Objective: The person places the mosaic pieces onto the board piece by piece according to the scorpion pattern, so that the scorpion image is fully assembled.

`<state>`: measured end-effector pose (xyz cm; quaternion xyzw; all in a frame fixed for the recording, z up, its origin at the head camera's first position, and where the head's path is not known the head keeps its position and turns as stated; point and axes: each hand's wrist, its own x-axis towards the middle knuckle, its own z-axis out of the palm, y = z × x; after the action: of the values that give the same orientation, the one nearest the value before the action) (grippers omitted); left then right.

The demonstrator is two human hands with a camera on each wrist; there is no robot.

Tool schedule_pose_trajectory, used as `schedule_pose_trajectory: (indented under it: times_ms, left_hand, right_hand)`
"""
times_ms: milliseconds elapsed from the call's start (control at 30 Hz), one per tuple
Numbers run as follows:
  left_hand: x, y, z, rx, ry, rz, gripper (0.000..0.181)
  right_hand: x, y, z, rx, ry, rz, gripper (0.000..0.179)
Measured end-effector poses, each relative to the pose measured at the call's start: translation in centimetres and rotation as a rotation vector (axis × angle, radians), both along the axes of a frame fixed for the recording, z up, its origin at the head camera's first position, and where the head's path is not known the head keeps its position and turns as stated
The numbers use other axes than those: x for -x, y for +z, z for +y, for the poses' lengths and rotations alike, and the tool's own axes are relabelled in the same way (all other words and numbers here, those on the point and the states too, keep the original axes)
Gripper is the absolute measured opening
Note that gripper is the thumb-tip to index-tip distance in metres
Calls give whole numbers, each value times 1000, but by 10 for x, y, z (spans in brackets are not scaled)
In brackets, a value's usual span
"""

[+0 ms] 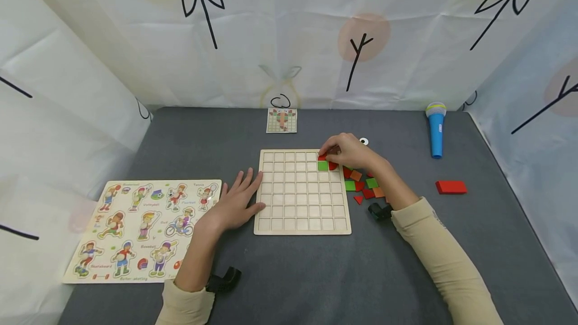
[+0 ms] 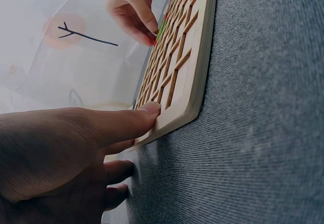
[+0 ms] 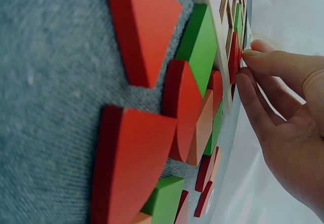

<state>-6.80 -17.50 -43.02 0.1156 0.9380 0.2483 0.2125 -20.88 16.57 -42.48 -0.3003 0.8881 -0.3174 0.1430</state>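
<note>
A wooden grid board [image 1: 301,231] lies flat at the middle of the table. My left hand [image 1: 236,202] rests at its left edge, fingers spread; in the left wrist view the thumb [image 2: 136,120] lies on the board's rim. Over the board's top right corner, my right hand [image 1: 347,151] pinches a small red piece [image 1: 322,157] at a top-row cell. Just below that sit a green square [image 1: 322,165] and a red piece [image 1: 332,166] in neighbouring cells. The right wrist view shows the thumb and fingers [image 3: 253,90] close around the board's red pieces, partly hiding them.
Loose red, green and orange pieces [image 1: 368,193] lie right of the board, under the right forearm. A patterned card [image 1: 282,127] stands behind it. A picture puzzle board [image 1: 131,232] is at left; a blue toy microphone [image 1: 436,134] and red block [image 1: 451,187] are at right.
</note>
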Motion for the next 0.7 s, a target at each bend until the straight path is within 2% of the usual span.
schedule_pose_trajectory:
  times_ms: [233, 500, 667, 700]
  left_hand:
    - [0, 3, 2, 35, 1, 3, 81]
    - [1, 1, 1, 31, 4, 1, 81]
    - [0, 2, 1, 19, 2, -3, 82]
    - [1, -3, 0, 1, 1, 10, 82]
  right_hand:
    - [-1, -1, 7, 57, -5, 13, 18]
    - [0, -1, 27, 94, -81, -4, 20]
    - [3, 1, 48, 109, -158, -16, 23]
    - [4, 1, 53, 111, -172, -13, 23]
